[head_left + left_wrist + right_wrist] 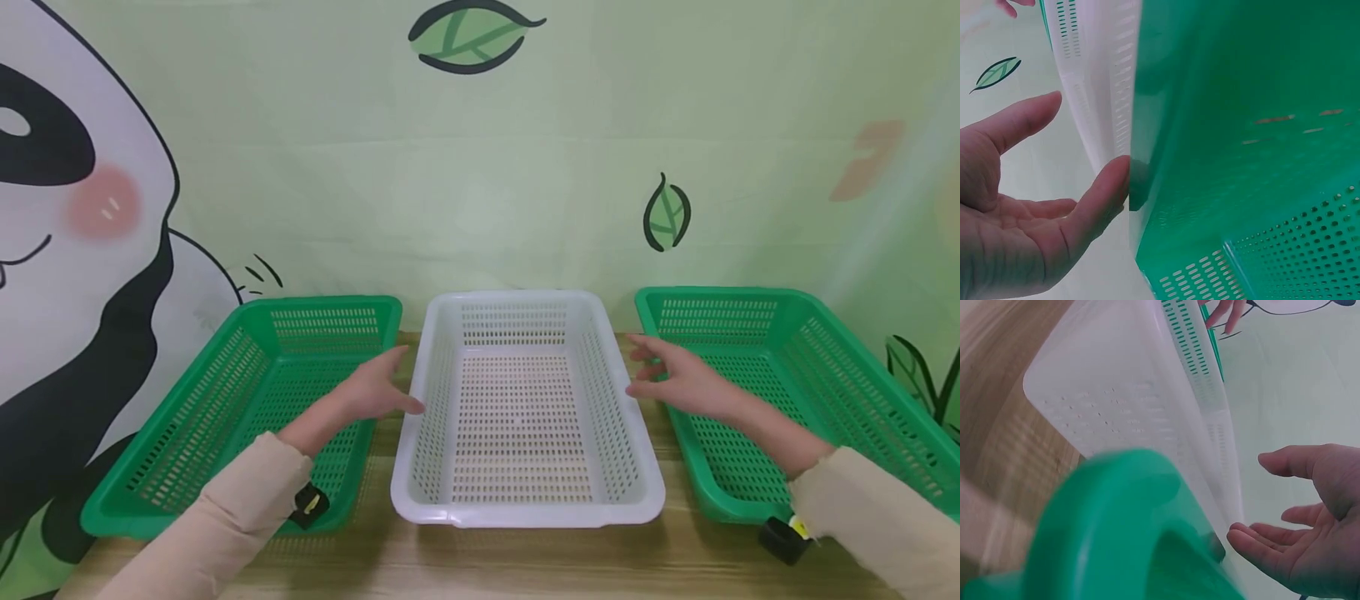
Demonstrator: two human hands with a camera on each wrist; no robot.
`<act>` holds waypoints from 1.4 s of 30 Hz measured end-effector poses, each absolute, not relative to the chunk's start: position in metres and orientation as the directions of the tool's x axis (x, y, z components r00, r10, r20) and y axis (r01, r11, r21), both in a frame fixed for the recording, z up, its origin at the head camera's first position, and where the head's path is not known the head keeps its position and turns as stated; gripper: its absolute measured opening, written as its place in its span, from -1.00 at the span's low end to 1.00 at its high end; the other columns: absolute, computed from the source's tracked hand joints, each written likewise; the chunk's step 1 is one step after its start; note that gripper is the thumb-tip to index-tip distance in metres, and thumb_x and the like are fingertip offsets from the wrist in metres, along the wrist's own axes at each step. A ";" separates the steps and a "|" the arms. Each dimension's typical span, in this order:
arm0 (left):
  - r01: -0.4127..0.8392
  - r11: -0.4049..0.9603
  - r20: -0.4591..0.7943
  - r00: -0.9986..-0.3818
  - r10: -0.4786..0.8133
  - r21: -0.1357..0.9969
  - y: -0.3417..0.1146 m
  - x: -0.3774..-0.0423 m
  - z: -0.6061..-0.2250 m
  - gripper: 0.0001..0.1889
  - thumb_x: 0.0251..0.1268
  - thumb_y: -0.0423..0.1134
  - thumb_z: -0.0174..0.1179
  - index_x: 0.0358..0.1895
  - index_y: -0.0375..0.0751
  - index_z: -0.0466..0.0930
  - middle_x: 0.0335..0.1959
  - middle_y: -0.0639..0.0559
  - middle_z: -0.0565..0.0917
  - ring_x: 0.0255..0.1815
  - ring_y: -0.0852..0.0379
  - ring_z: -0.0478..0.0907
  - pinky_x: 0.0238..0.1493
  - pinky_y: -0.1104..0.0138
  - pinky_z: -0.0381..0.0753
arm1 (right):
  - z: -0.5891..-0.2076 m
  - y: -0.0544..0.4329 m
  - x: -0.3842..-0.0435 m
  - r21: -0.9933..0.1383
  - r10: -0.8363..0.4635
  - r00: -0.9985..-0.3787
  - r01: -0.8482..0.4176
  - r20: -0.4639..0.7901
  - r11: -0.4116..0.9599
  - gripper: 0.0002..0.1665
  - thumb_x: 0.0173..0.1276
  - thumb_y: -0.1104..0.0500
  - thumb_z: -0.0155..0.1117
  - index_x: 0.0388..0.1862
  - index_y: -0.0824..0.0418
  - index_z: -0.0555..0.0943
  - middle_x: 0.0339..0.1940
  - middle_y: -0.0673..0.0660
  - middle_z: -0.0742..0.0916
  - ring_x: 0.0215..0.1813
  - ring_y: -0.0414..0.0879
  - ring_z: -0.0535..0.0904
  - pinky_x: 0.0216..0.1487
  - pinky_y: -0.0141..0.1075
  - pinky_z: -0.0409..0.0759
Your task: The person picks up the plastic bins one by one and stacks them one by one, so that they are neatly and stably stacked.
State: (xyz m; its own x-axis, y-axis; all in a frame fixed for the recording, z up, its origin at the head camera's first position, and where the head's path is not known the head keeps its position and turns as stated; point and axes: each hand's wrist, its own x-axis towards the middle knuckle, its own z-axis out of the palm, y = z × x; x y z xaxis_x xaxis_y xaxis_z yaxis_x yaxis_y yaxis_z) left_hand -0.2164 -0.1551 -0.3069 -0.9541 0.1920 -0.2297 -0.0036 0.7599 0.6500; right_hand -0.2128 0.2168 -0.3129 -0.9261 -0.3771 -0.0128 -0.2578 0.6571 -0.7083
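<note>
Wooden tabletop (465, 567) bears a white basket (525, 513) between green baskets (300, 383) (716, 321); left fingers (384, 371) and right fingers (660, 350), relaxed, flank it.

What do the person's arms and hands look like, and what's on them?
The left hand and right hand are bare, with no gloves. Both arms wear plain, pale cream sleeves, a bit wrinkled, ending before the wrists. By each sleeve's end there's a small black thing with some yellow.
</note>
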 end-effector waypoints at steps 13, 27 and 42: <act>-0.076 0.735 -0.381 -0.888 0.257 0.674 -0.156 -0.220 -0.308 -0.13 0.03 -0.37 0.27 0.37 -0.35 -0.09 -0.08 -0.27 0.55 -0.13 -0.09 0.56 -0.18 0.06 0.56 | -0.324 0.212 -0.215 -0.808 -0.369 -0.914 -0.087 -0.167 0.582 -0.05 0.19 0.23 0.21 0.40 0.42 -0.12 0.20 0.49 0.32 0.01 0.19 0.52 -0.01 0.02 0.49; -0.092 0.729 -0.408 -0.872 0.270 0.678 -0.154 -0.226 -0.312 -0.10 0.01 -0.44 0.26 0.38 -0.37 -0.13 -0.12 -0.27 0.57 -0.14 -0.07 0.57 -0.23 0.15 0.59 | -0.330 0.213 -0.218 -0.848 -0.392 -0.888 -0.002 -0.243 0.530 -0.05 0.13 0.34 0.22 0.40 0.42 -0.07 0.04 0.41 0.42 -0.18 0.03 0.57 -0.18 -0.11 0.59; -0.098 0.699 -0.371 -0.894 0.250 0.708 -0.157 -0.226 -0.312 -0.14 0.00 -0.47 0.26 0.36 -0.42 -0.07 -0.13 -0.32 0.56 -0.15 -0.11 0.58 -0.25 0.15 0.61 | -0.331 0.209 -0.215 -0.852 -0.370 -0.896 0.019 -0.247 0.523 -0.08 0.10 0.36 0.22 0.39 0.40 0.00 0.01 0.39 0.43 -0.22 0.02 0.59 -0.21 -0.10 0.60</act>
State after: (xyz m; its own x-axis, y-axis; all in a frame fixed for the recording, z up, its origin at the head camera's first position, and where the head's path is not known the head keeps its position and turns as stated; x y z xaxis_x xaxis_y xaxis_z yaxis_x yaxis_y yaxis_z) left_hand -0.2256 -0.1565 -0.3118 -0.8943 0.2505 -0.3707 -0.0977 0.6992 0.7082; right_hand -0.2148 0.2095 -0.3305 -0.8957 -0.3696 -0.2472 0.0191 0.5235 -0.8518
